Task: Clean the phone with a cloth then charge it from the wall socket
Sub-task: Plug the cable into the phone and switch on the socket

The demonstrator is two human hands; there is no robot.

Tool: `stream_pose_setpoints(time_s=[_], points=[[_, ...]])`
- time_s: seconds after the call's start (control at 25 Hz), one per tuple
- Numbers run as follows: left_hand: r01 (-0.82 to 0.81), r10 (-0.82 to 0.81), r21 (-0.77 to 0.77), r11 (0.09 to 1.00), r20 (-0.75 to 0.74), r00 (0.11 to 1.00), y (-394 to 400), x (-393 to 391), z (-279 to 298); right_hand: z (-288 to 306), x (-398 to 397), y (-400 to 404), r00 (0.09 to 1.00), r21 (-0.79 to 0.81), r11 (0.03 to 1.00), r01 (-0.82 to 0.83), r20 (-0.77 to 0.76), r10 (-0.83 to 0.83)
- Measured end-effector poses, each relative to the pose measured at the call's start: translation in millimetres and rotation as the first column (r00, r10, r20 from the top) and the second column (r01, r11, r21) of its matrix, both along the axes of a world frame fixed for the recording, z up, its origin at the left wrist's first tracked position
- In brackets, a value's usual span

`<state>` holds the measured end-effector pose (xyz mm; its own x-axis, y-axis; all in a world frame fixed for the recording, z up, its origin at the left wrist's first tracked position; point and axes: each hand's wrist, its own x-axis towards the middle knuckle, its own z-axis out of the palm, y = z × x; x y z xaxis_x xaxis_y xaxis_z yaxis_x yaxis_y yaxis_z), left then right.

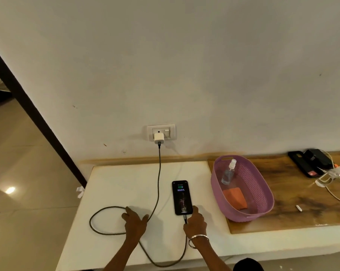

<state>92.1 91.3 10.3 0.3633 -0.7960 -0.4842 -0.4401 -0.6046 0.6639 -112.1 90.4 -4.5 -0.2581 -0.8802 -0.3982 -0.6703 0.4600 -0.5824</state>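
The black phone [182,197] lies face up on the white slab [126,182], its screen lit with a green battery icon. A dark braided cable [159,178] runs from the white charger [159,138] in the wall socket [161,132] down across the slab, loops at the left and ends in the phone's bottom edge. My right hand [195,223] grips the phone's lower end at the cable plug. My left hand [135,222] rests flat on the slab with fingers spread, touching the cable loop. The orange cloth [235,198] lies in the purple basket [263,208].
A clear spray bottle [228,174] leans inside the basket, which stands on a wooden board [302,200]. Black cases and chargers [309,163] with white cables [333,177] sit at the far right. The slab's left edge drops to a tiled floor [18,163].
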Motion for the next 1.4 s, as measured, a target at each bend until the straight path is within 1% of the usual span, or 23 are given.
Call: stream_pose_setpoints(time_s=[0.12, 0.2, 0.44, 0.56, 0.72, 0.88, 1.16, 1.4], points=[[-0.024, 0.025, -0.004, 1.000, 0.136, 0.990, -19.6, -5.6, -8.9, -6.7, -4.7, -12.1, 1.000, -0.008, 1.000, -0.021, 0.015, 0.021], [0.022, -0.017, -0.029, 0.999, 0.184, 0.983, -30.8, -5.9, -13.9, -9.9, -8.1, -19.3, 0.999, -0.016, 0.999, -0.042, 0.017, 0.042], [0.205, -0.167, -0.201, 0.958, 0.190, 0.967, -51.0, -10.2, -30.2, -16.2, -9.9, -45.1, 0.998, -0.019, 0.998, -0.064, 0.023, 0.064], [0.271, -0.224, -0.176, 0.946, 0.245, 0.943, -59.9, -8.1, -37.8, -18.1, -6.9, -55.9, 0.998, -0.026, 0.998, -0.055, 0.031, 0.056], [0.228, -0.164, -0.222, 0.948, 0.275, 0.947, -61.2, -9.6, -45.8, -17.8, 0.5, -67.6, 0.998, -0.035, 0.999, -0.031, 0.051, 0.033], [0.257, -0.177, -0.227, 0.939, 0.320, 0.931, -60.7, -10.8, -46.5, -14.4, 6.7, -70.1, 0.999, -0.039, 0.999, -0.012, 0.052, 0.014], [0.346, -0.276, -0.173, 0.922, 0.331, 0.902, -61.4, -4.8, -35.3, -6.1, 8.5, -65.6, 0.999, -0.011, 1.000, -0.021, 0.029, 0.021], [0.375, -0.305, -0.135, 0.917, 0.370, 0.878, -63.7, -2.4, -28.3, 2.8, 6.2, -63.4, 0.999, 0.039, 0.999, -0.033, 0.026, 0.032]])
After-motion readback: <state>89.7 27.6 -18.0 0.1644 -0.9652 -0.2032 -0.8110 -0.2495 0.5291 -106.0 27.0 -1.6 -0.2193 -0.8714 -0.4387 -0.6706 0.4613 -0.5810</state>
